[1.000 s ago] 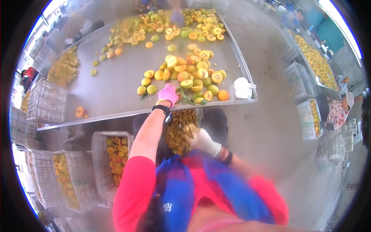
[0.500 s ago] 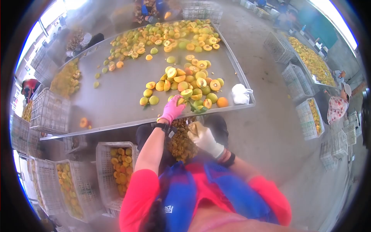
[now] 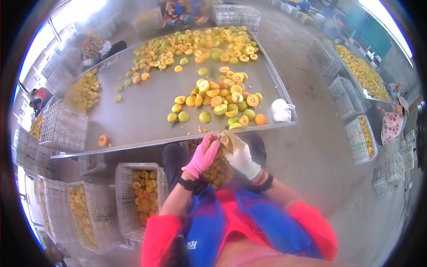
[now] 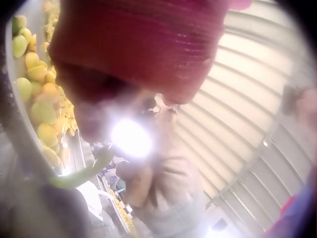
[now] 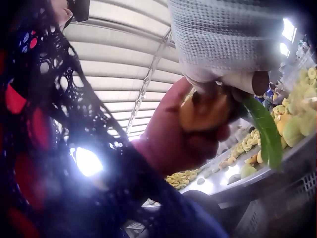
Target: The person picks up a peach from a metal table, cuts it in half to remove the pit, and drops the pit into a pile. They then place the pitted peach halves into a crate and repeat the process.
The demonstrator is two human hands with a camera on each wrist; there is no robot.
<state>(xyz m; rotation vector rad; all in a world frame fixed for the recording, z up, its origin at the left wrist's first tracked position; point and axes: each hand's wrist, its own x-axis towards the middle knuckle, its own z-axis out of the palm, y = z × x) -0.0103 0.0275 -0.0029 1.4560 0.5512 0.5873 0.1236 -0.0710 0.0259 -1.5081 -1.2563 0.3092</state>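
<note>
Both hands meet over a container of brown pieces (image 3: 218, 173) between the knees, just below the table edge. My left hand (image 3: 201, 156), in a pink glove, grips a yellow-orange peach (image 5: 200, 113), seen in the right wrist view with a green leaf (image 5: 267, 134) beside it. The white-gloved right hand (image 3: 242, 159) holds a small tool with a curved metal end (image 3: 218, 137) against the fruit. Glove and fingers hide most of the tool. On the table, a pile of whole and cut peaches (image 3: 218, 101) lies nearest the hands.
The metal table (image 3: 142, 111) has a raised rim and a larger peach heap (image 3: 191, 46) along its far side. A white bag (image 3: 282, 110) sits at the right corner. Crates of peaches (image 3: 126, 178) stand at left. Other people work around nearby tables.
The left hand reached into the near pile, took a peach and drew it back to the right hand. The right hand has risen slightly with its tool; some leaves left the pile's front.
</note>
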